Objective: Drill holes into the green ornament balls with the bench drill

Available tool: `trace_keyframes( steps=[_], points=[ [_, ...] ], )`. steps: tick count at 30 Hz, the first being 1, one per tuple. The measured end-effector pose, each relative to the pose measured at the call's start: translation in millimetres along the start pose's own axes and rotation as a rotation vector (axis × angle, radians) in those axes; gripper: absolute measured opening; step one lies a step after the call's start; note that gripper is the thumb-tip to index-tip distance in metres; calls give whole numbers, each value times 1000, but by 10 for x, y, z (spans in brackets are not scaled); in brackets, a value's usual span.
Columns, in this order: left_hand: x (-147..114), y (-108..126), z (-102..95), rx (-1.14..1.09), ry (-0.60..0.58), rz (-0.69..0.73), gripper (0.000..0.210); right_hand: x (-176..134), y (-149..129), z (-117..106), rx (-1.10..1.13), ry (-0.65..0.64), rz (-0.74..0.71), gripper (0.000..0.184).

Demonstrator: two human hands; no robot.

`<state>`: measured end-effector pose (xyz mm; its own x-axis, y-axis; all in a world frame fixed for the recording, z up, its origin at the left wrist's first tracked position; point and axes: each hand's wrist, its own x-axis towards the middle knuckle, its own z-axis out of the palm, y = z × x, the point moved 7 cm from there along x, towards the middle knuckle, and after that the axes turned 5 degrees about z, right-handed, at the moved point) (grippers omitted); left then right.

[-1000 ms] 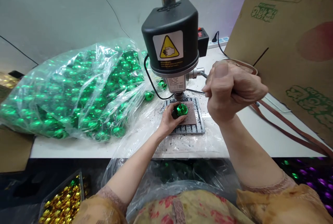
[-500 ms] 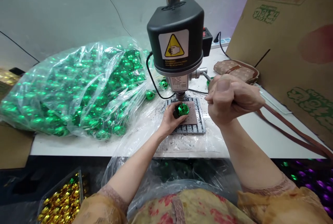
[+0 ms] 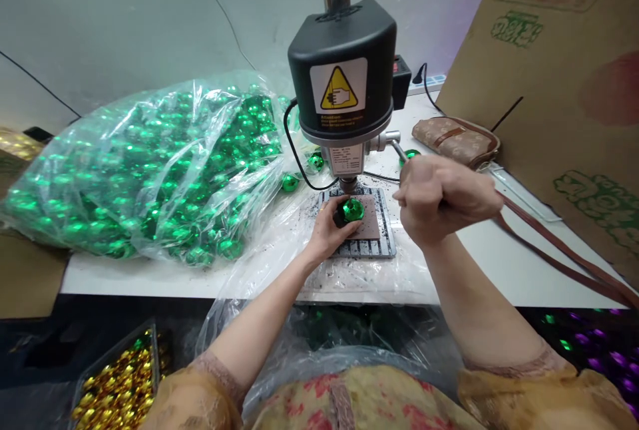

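My left hand (image 3: 333, 222) is closed around a shiny green ball (image 3: 353, 210), holding it over a brownish square pad (image 3: 369, 220) on the slotted metal base (image 3: 388, 243) of a small bench drill press (image 3: 344, 70). The chuck (image 3: 348, 185) sits just above and behind the ball; the drill bit's tip cannot be made out. A dark piece lies between my left fingers and the ball. My right hand (image 3: 444, 197) is wrapped in a fist around the end of the press's feed lever (image 3: 399, 149), to the right of the machine.
A clear plastic bag (image 3: 150, 170) full of green balls lies at the left. Loose green balls (image 3: 289, 182) rest beside the press. A brown purse (image 3: 456, 140) and a large cardboard box (image 3: 559, 104) stand at the right. Below the table, a bin (image 3: 117, 383) holds gold balls. Dark shavings litter the base.
My right hand has come down slightly with the lever. The ball in my left hand shows a slightly different, smoother side. The whole view has shifted a little.
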<state>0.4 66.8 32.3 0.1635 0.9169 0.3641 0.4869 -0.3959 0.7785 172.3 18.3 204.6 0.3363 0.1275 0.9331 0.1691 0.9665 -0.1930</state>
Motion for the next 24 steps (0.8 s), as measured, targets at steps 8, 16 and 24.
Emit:
trace_keyframes(
  steps=[8,16,24],
  points=[
    [-236,248,-249,103,69,-48,43,511,42,215,35,64,297,43],
    [-1155,675,-368,38,-794,-28,54,486,18,201,74,102,240,42],
    [-204,-91,-951,400,42,49,19,465,43,174,17,109,292,42]
  ],
)
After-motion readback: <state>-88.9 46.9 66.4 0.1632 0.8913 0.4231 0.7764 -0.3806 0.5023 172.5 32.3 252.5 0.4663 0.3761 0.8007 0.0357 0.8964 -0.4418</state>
